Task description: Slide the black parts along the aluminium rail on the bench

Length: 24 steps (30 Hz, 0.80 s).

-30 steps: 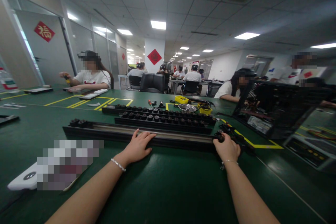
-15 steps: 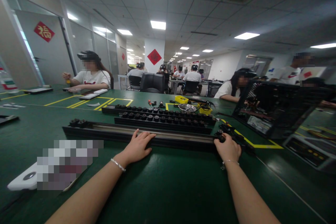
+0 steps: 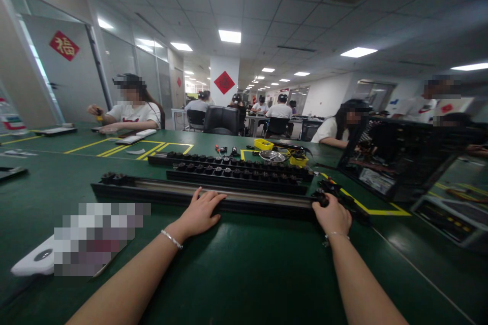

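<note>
Black rail (image 3: 152, 189) runs crosswise; left hand (image 3: 199, 212) rests mid-rail, fingers spread flat; right hand (image 3: 333, 217) grips a fitting (image 3: 319, 196) (partly hidden) at its right end.

Long black rail (image 3: 244, 198) flat crosswise

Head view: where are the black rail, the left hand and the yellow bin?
black rail (image 3: 152, 190), head view, its bare top face.
left hand (image 3: 200, 210), head view, its back.
yellow bin (image 3: 264, 144), head view, its front wall.
</note>
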Tool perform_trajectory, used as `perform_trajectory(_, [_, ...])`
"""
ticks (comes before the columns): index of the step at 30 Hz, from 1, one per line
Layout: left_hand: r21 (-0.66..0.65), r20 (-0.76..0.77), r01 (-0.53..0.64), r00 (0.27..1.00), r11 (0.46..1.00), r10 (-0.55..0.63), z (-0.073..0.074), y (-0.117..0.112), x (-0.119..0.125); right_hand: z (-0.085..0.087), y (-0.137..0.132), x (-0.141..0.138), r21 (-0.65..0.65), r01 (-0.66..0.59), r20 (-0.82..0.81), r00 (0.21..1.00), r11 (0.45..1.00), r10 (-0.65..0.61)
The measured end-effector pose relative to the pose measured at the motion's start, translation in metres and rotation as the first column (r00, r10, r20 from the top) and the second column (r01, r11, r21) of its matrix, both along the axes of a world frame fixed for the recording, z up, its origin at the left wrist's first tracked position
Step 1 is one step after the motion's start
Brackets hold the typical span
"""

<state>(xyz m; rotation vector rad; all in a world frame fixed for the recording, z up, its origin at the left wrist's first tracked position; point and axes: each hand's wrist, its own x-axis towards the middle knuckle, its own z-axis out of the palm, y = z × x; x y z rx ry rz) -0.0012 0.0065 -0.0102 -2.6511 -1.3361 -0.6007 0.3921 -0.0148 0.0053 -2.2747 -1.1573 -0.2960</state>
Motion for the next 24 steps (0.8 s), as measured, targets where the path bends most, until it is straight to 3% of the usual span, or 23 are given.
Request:
perform_trajectory(13, [0.047,-0.038,-0.068,0.997,0.997,0.069,-0.0006,-0.0008,0.0017,0.0012,0.0011,0.0024,-0.069,0.001,-0.05,0.999,0.998,-0.005])
perform_trajectory(24, [0.054,-0.012,-0.039,0.999,0.998,0.039,0.0005,-0.001,0.0017,0.0033,-0.0004,0.0077,-0.128,-0.008,-0.034,0.999,0.992,0.004])
